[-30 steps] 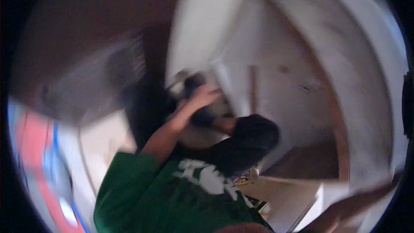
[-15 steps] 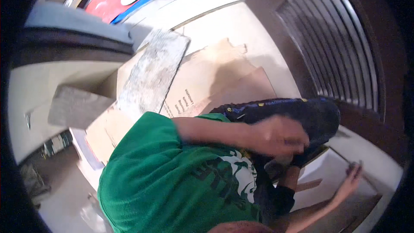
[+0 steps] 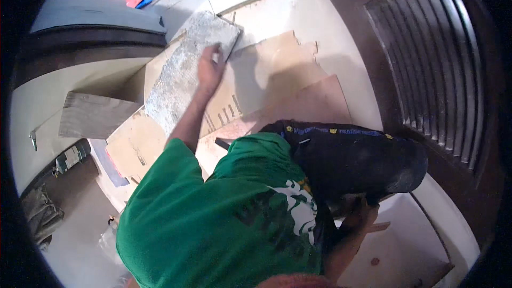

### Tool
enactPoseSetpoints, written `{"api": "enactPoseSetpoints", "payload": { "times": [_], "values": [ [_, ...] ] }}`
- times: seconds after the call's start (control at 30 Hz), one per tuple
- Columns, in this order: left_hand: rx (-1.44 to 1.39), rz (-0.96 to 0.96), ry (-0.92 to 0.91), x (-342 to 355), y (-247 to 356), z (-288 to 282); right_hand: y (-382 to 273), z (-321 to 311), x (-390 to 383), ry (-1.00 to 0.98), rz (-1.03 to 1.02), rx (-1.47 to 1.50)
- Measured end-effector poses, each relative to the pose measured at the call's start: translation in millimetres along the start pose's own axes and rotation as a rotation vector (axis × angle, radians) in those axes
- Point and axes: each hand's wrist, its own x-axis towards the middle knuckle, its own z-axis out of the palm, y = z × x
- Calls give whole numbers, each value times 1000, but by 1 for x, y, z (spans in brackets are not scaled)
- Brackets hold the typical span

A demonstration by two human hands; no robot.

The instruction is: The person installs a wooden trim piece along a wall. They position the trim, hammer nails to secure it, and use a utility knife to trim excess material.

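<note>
Mottled grey rectangular slab (image 3: 178, 74) lies far left on flat brown cardboard (image 3: 274, 56). The left hand (image 3: 212, 66), loosely curled, is over its right side; near right, the shadowed right hand (image 3: 366, 213) is beside the dark-trousered leg (image 3: 357, 162). Whether either grips anything, I cannot tell.

Print on cardboard (image 3: 269, 69), blue lettering on trousers (image 3: 357, 162), dark letters on shirt (image 3: 224, 197)

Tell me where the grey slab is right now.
In the head view, the grey slab lies upper left of centre, the left hand over its right part and cardboard to its right.
</note>
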Motion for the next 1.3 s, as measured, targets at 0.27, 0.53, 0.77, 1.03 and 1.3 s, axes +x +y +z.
{"api": "enactPoseSetpoints", "payload": {
  "times": [0.27, 0.53, 0.77, 1.03, 1.3],
  "values": [
    [276, -6, 124, 28, -103, -45, 29, 20, 8, 136, -66, 142],
    [540, 188, -122, 9, -88, 28, 61, 3, 23, 46, 332, -200],
    [490, 173, -188, 27, -82, 35, 98, 39, 28, 114, 235, -275],
    [475, 73, -195, 8, -91, 37, 78, 27, 44, 128, 243, -338],
    [450, 234, -112, 23, -90, 37, 143, 48, 58, 82, 48, -384]
  ]
}}
